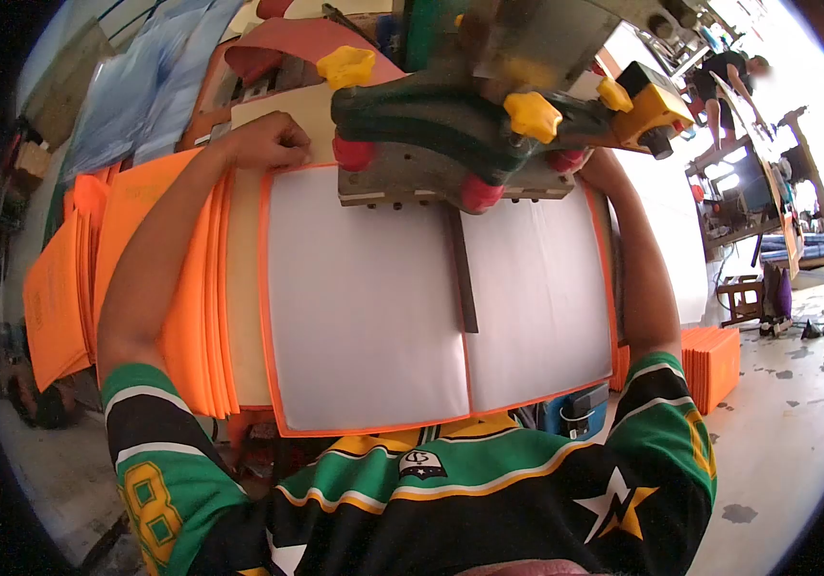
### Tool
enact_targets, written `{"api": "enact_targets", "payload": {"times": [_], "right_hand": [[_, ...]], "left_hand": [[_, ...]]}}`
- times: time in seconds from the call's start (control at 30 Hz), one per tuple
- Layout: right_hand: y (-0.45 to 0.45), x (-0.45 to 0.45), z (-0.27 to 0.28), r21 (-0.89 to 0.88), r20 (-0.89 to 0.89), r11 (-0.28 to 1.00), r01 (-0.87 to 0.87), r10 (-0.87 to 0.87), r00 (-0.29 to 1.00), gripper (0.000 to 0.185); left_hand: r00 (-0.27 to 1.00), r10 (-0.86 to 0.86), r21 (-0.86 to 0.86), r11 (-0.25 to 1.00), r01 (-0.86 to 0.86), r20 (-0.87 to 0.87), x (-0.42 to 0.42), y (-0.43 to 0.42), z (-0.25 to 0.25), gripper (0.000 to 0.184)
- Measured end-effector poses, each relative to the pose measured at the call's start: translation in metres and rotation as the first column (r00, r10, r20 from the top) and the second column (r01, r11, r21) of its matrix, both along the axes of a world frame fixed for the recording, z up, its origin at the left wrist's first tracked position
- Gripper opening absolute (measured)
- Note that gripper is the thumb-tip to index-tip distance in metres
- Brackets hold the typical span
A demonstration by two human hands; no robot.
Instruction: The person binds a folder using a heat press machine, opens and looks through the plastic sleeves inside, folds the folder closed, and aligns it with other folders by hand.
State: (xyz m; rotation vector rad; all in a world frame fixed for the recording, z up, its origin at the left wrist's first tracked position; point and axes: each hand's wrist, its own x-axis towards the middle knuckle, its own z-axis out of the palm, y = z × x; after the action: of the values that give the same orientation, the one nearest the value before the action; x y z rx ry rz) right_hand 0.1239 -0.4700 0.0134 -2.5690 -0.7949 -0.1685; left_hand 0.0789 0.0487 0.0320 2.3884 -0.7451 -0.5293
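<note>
An open orange-edged booklet (369, 307) with whitish, glossy inner pages lies flat in front of me, under the head of a press-like machine (431, 120). A narrow dark metal strip (464, 274) runs down along its middle fold. My left hand (273, 142) is closed, fingers curled, at the booklet's top left corner; whether anything is pinched in it is hidden. Beside the machine head, at the top right corner, is my right hand (600, 165), its fingers mostly hidden behind the machine.
Stacked orange booklets (167, 278) lie beneath my left forearm. Another orange stack (711, 365) stands at the right, near the floor. Yellow star knobs (533, 115) and red round feet (481, 192) project from the machine. Clear plastic sheets (143, 91) lie upper left. A person (724, 91) stands far right.
</note>
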Motion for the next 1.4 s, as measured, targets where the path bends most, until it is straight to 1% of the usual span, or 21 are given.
{"api": "enact_targets", "payload": {"times": [0.13, 0.2, 0.27, 0.43, 0.5, 0.53, 0.67, 0.73, 0.77, 0.83, 0.87, 0.9, 0.97, 1.0, 1.07, 1.1, 1.17, 1.2, 1.23, 1.3, 1.4], "right_hand": [[-0.011, 0.013, -0.010, -0.062, 0.003, 0.996, -0.070, 0.070, 0.998, 0.036], [-0.018, 0.016, -0.016, -0.105, 0.002, 0.990, -0.092, 0.093, 0.996, 0.037], [-0.015, 0.017, -0.012, -0.142, -0.119, 0.979, -0.144, 0.128, 0.985, 0.030], [-0.017, 0.019, -0.009, -0.130, -0.111, 0.974, -0.186, 0.173, 0.979, 0.031], [-0.016, 0.007, 0.005, -0.208, -0.057, 0.953, -0.221, 0.214, 0.975, 0.033], [-0.013, 0.006, 0.011, -0.096, -0.167, 0.965, -0.243, 0.225, 0.960, 0.034], [-0.033, 0.031, 0.002, -0.134, -0.204, 0.989, -0.066, 0.038, 0.978, 0.034], [-0.054, 0.041, 0.004, 0.313, -0.526, 0.944, 0.104, 0.081, 0.846, 0.034], [-0.060, 0.039, 0.005, 0.317, -0.523, 0.944, 0.096, 0.089, 0.848, 0.034], [-0.067, 0.025, 0.013, 0.365, -0.178, 0.929, -0.066, 0.139, 0.974, 0.025], [-0.078, 0.037, 0.002, 0.829, -0.416, 0.535, 0.165, 0.391, 0.821, 0.019], [-0.074, 0.023, 0.012, 0.784, -0.302, 0.613, 0.097, 0.239, 0.923, 0.018], [-0.092, 0.037, 0.002, 0.841, -0.390, 0.465, 0.278, 0.163, 0.906, 0.020], [-0.100, 0.045, -0.002, 0.842, -0.389, 0.464, 0.275, 0.170, 0.905, 0.020], [-0.111, 0.053, -0.011, 0.762, -0.561, 0.381, 0.524, -0.015, 0.828, 0.022], [-0.110, 0.051, -0.012, 0.761, -0.565, 0.378, 0.528, -0.014, 0.825, 0.022], [-0.101, 0.042, -0.003, 0.627, -0.504, 0.620, 0.472, -0.140, 0.852, 0.022], [-0.090, 0.030, 0.002, 0.557, -0.368, 0.741, 0.375, -0.185, 0.911, 0.021], [-0.090, 0.030, -0.001, 0.555, -0.373, 0.740, 0.380, -0.187, 0.909, 0.021], [-0.089, 0.032, -0.003, 0.277, -0.147, 0.944, 0.180, -0.144, 0.979, 0.021], [-0.091, 0.028, 0.004, 0.159, -0.145, 0.976, 0.149, -0.126, 0.981, 0.021]], "left_hand": [[0.999, -0.044, 0.000, 0.999, 0.044, 0.030, -0.003, -0.008, 0.004, 0.033], [0.995, 0.100, 0.153, 0.983, -0.103, 0.024, -0.015, -0.021, 0.021, 0.033], [0.998, 0.067, 0.145, 0.987, -0.067, 0.004, -0.010, -0.016, 0.016, 0.033], [0.997, 0.034, 0.250, 0.968, -0.017, -0.066, -0.009, -0.018, 0.026, 0.036], [0.996, 0.044, 0.229, 0.973, -0.024, -0.082, -0.014, -0.023, 0.034, 0.035], [0.997, 0.040, 0.233, 0.972, -0.022, -0.073, -0.017, -0.025, 0.038, 0.035], [0.986, -0.003, 0.237, 0.971, -0.037, 0.167, -0.026, -0.015, 0.052, 0.024], [0.970, -0.038, 0.222, 0.975, -0.017, 0.242, -0.033, -0.012, 0.060, 0.024], [0.965, 0.010, 0.202, 0.977, -0.065, 0.261, -0.041, -0.008, 0.067, 0.023], [0.958, 0.066, 0.186, 0.975, -0.121, 0.278, -0.058, -0.002, 0.083, 0.021], [0.949, 0.090, 0.191, 0.970, -0.152, 0.301, -0.067, 0.001, 0.092, 0.021], [0.939, 0.112, 0.195, 0.964, -0.183, 0.324, -0.075, 0.004, 0.099, 0.020], [0.931, 0.168, 0.135, 0.966, -0.221, 0.324, -0.089, 0.013, 0.108, 0.021], [0.923, 0.213, 0.074, 0.966, -0.248, 0.319, -0.095, 0.016, 0.112, 0.022], [0.913, 0.278, 0.017, 0.955, -0.296, 0.298, -0.111, 0.013, 0.124, 0.024], [0.902, 0.335, -0.042, 0.941, -0.337, 0.273, -0.119, 0.010, 0.131, 0.025], [0.890, 0.311, -0.012, 0.945, -0.326, 0.333, -0.133, 0.002, 0.146, 0.026], [0.874, 0.285, 0.016, 0.949, -0.316, 0.394, -0.140, -0.002, 0.152, 0.026], [0.877, 0.283, 0.018, 0.949, -0.314, 0.389, -0.145, -0.004, 0.155, 0.026], [0.821, 0.337, -0.100, 0.939, -0.329, 0.462, -0.155, -0.009, 0.163, 0.024], [0.815, 0.322, -0.160, 0.947, -0.280, 0.482, -0.170, -0.023, 0.175, 0.022]]}}
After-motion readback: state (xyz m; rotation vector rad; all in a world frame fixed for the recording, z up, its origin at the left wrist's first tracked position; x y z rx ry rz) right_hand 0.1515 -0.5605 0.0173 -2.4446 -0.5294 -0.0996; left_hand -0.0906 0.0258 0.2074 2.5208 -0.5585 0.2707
